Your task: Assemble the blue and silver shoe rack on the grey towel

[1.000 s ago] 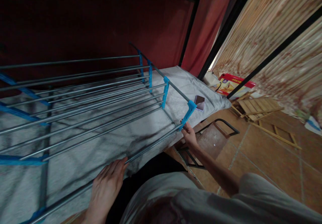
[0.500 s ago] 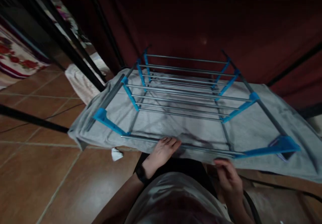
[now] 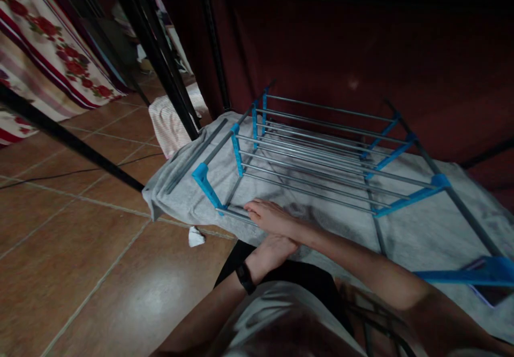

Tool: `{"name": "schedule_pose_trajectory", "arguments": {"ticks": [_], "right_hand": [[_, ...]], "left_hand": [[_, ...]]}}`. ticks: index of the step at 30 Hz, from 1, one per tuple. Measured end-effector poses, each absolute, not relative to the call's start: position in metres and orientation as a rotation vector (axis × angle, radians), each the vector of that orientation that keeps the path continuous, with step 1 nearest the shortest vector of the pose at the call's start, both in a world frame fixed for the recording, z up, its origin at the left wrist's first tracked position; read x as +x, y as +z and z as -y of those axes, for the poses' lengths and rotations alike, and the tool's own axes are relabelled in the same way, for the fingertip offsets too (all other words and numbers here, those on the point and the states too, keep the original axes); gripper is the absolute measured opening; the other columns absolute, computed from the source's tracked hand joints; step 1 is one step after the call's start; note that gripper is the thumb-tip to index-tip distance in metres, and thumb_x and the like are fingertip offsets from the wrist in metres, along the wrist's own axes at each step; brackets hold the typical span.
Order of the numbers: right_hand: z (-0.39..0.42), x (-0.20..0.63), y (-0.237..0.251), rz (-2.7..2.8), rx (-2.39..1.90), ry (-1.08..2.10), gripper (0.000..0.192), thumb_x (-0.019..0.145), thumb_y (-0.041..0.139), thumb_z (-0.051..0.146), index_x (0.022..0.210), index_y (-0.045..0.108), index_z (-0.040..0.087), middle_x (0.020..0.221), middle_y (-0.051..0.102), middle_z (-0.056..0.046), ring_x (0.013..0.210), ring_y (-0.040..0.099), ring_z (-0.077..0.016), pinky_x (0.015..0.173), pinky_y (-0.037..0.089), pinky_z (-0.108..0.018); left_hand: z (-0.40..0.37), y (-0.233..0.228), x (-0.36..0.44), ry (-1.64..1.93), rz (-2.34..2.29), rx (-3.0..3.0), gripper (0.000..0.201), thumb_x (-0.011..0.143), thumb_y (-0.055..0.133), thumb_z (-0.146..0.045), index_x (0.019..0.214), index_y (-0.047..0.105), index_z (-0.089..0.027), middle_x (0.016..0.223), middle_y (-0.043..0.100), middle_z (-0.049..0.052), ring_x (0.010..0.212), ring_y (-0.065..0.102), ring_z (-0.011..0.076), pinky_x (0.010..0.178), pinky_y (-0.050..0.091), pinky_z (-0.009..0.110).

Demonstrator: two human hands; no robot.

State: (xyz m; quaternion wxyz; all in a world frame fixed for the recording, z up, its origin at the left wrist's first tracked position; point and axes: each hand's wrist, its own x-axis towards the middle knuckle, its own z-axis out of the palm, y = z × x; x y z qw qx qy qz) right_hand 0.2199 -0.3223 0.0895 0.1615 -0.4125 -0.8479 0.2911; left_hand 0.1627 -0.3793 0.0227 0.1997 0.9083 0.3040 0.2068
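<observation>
A drying rack (image 3: 317, 156) with blue plastic joints and thin metal rods lies on a grey cloth in front of me. My right hand (image 3: 263, 213) reaches across to the left. Its fingers curl over the front metal rod (image 3: 236, 215), close to the blue corner joint (image 3: 205, 183). Just below it, my left hand (image 3: 277, 251), with a black band on the wrist, rests near the same rod. The right wrist crosses over the left fingers and hides them. A second blue corner joint (image 3: 492, 271) lies at the right over a dark phone-like object (image 3: 492, 294).
The grey cloth (image 3: 421, 239) covers a low surface against a dark red panel (image 3: 341, 41). Black metal poles (image 3: 72, 140) stand at the left. A striped cloth (image 3: 166, 124), a white scrap (image 3: 196, 237) and a cable (image 3: 80, 172) lie on the tiled floor.
My right hand has moved left, from beside the rod's right part to its left part, crossing over my left hand. The view has turned left.
</observation>
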Motion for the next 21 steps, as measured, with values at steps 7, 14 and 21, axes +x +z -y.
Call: {"name": "schedule_pose_trajectory", "arguments": {"ticks": [7,14,21], "right_hand": [[0.3,0.147,0.071,2.593,-1.27,0.874,0.026,0.093,0.052,0.031,0.114,0.057,0.017,0.11,0.069,-0.014,0.098,0.065,-0.0288,0.085,0.05,-0.04],[0.303,0.133,0.057,2.599,-1.288,0.809,0.026,0.096,0.049,0.023,0.12,0.053,0.016,0.111,0.067,-0.014,0.096,0.066,-0.0271,0.08,0.051,-0.037],[0.305,0.131,0.045,2.585,-1.27,0.772,0.028,0.097,0.043,0.021,0.123,0.05,0.017,0.106,0.067,-0.013,0.088,0.067,-0.0255,0.074,0.051,-0.036]], "left_hand": [[0.383,0.003,0.161,0.634,-0.856,2.423,0.04,0.096,0.04,-0.008,0.13,0.058,-0.017,0.139,0.059,0.012,0.128,0.056,0.022,0.105,0.05,0.039],[0.394,-0.012,0.163,0.651,-0.872,2.542,0.04,0.1,0.028,-0.012,0.126,0.058,-0.013,0.134,0.063,0.012,0.127,0.056,0.0187,0.108,0.045,0.03],[0.42,0.006,0.085,0.896,-0.751,2.794,0.034,0.097,0.049,-0.014,0.13,0.056,-0.019,0.123,0.067,0.009,0.121,0.057,0.0205,0.106,0.046,0.037]]}}
